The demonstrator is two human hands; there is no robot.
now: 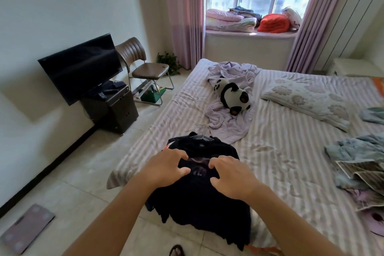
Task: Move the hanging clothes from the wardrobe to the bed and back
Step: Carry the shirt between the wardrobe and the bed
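Both hands (166, 167) grip dark clothes (199, 199)

Hangers (201, 132) mostly buried under dark clothes (207, 199), sandalled foot (176, 251) cut off (bottom edge), scale (25, 228) blurred

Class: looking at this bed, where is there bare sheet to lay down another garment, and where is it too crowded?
Bare striped sheet lies between the dark clothes under both hands, the lilac blanket with the panda toy, and the pillow. A narrower strip runs along the bed's left edge. The right side is crowded with crumpled blue cloth and papers.
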